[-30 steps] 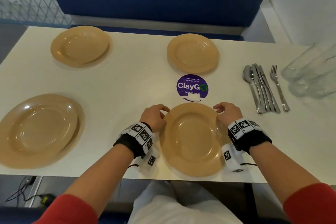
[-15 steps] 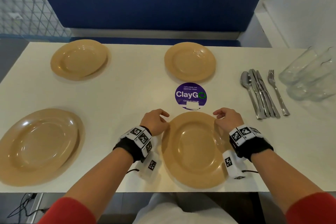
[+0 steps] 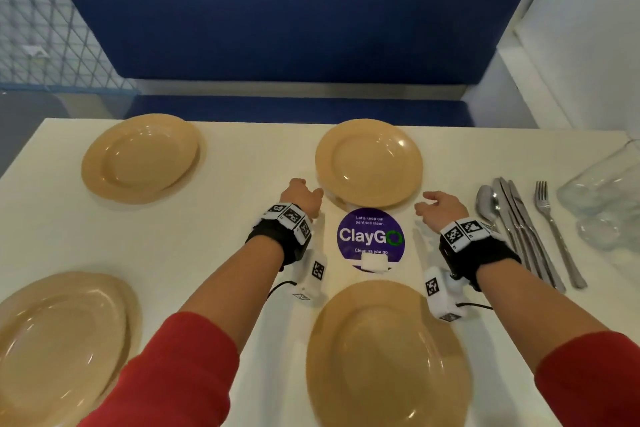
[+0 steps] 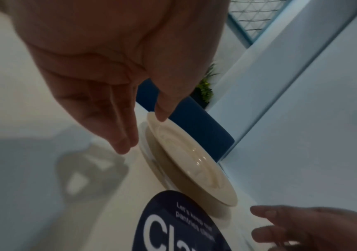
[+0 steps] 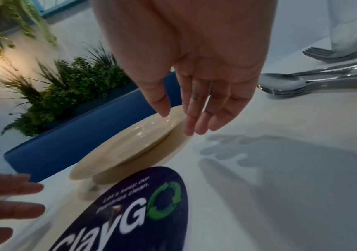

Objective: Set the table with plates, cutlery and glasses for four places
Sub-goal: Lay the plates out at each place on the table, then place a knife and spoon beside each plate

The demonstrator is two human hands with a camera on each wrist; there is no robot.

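Reaching up the middle of the head view, both hands flank the far right plate (image 3: pixel 369 163), which lies flat on the cream tabletop (image 3: pixel 214 236) just above the round purple sticker (image 3: pixel 371 238). The left hand (image 3: pixel 302 196) sits at the plate's lower left edge; in the left wrist view its grip is wide, fingers (image 4: pixel 121 135) straight and the thumb tip just over the rim, closed on nothing. The right hand (image 3: pixel 441 210) is lower right of the plate, its grip also wide, with relaxed fingers (image 5: pixel 197 118) near the rim in the right wrist view; whether they touch it cannot be told.

Three more plates lie on the tabletop: one at upper left (image 3: pixel 140 158), one at lower left (image 3: pixel 59 343), and one at lower centre (image 3: pixel 384 354), below the sticker. At the right of the frame a spoon (image 3: pixel 488 204), knives (image 3: pixel 519 229) and a fork (image 3: pixel 550 222) lie side by side, with clear glasses (image 3: pixel 602 198) further right at the frame edge. A blue bench (image 3: pixel 291 14) fills the top of the view.
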